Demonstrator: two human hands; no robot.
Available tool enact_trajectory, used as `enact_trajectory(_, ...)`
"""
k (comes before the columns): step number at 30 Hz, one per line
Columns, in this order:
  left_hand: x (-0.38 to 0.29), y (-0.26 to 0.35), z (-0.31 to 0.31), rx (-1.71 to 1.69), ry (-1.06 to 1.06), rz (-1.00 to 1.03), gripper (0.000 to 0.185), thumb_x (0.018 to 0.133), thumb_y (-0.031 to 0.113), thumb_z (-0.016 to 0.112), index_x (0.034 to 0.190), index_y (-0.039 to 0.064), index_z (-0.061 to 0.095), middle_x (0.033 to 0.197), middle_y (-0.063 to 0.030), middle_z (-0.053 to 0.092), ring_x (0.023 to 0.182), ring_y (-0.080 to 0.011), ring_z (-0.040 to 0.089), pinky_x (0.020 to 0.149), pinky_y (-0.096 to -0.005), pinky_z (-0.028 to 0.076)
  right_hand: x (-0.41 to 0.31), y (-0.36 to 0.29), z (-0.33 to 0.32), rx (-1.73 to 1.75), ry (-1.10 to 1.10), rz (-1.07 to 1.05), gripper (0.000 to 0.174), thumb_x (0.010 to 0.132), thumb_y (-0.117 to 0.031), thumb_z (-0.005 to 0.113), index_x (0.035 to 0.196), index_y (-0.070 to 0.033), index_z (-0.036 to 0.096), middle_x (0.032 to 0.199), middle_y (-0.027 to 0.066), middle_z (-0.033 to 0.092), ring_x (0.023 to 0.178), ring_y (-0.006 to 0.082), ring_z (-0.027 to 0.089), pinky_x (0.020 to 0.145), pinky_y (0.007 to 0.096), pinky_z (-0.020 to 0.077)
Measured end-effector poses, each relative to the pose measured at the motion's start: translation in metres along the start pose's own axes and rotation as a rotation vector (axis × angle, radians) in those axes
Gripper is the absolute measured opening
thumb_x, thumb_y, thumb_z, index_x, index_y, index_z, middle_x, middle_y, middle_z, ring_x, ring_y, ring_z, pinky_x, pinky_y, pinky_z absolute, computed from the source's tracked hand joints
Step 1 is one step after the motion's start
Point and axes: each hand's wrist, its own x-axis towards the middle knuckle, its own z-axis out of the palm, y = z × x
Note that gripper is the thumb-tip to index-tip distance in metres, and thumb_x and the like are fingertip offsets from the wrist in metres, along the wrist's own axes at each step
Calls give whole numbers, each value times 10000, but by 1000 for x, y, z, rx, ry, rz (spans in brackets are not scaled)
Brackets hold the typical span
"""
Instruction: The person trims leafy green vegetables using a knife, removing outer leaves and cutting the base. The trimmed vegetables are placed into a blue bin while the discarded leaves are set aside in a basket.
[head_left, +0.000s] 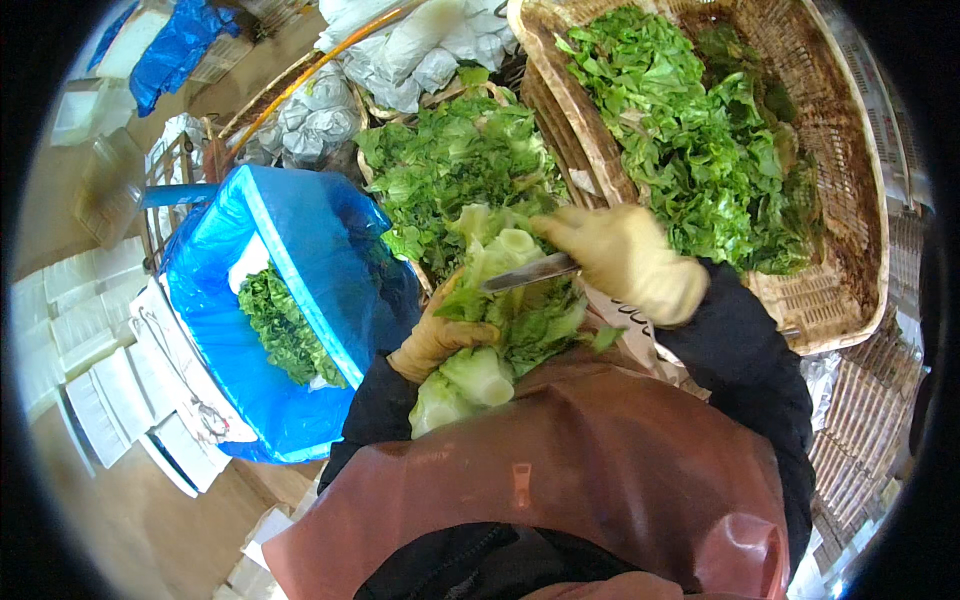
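Gloved in yellowish fabric, my left hand (442, 339) grips a head of leafy lettuce (517, 319) in front of my body, its pale cut stem end facing up. My right hand (622, 251), in a like glove and somewhat blurred, holds a knife (531, 273) whose blade lies across the lettuce; the handle is hidden in the glove. More heads with thick pale stems (480, 379) rest by my left wrist, against the reddish-brown apron (600, 450). Beyond my hands, loose green leaves (465, 154) fill a container.
A large stained plastic basket (862, 150) with lettuce leaves stands at the right. At the left, a blue plastic liner bag (300, 217) holds leafy greens (285, 326). White foam boxes (97, 292) stand farther left; grey plastic bags (420, 52) lie behind.
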Motion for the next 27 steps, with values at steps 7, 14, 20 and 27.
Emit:
enact_trajectory(7, 0, -1, -11, 329, -65, 45, 714, 849, 269, 759, 1441, 32, 439, 1336, -71, 573, 1242, -210, 521, 1059, -346, 407, 1, 11, 25, 420, 101, 545, 448, 849, -206, 689, 1259, -44, 612, 877, 188, 708, 805, 368, 694, 726, 436, 565)
enact_trajectory(14, 9, -23, -47, 270, 36, 125, 640, 1039, 460, 426, 1499, 23, 339, 1452, -127, 477, 1299, -249, 502, 1100, -383, 398, -24, -63, 17, 742, 246, 218, 290, 802, -131, 757, 1056, -54, 640, 955, 129, 644, 901, 334, 648, 784, 377, 528)
enact_trajectory(20, 4, -48, -78, 496, 127, 189, 476, 1085, 304, 346, 1458, 18, 416, 1434, -120, 502, 1279, -221, 518, 1095, -373, 410, -25, -36, -25, 569, 556, 423, 451, 790, -65, 758, 1226, -60, 645, 1075, 126, 699, 955, 261, 682, 835, 347, 543)
enact_trajectory(27, -7, -56, -88, 726, 22, 284, 474, 1076, 301, 373, 1431, -5, 439, 1390, -118, 539, 1239, -209, 552, 1055, -351, 448, 5, -58, -4, 589, 189, 455, 480, 828, -6, 685, 1292, -71, 584, 1118, 131, 683, 1006, 219, 652, 928, 337, 519)
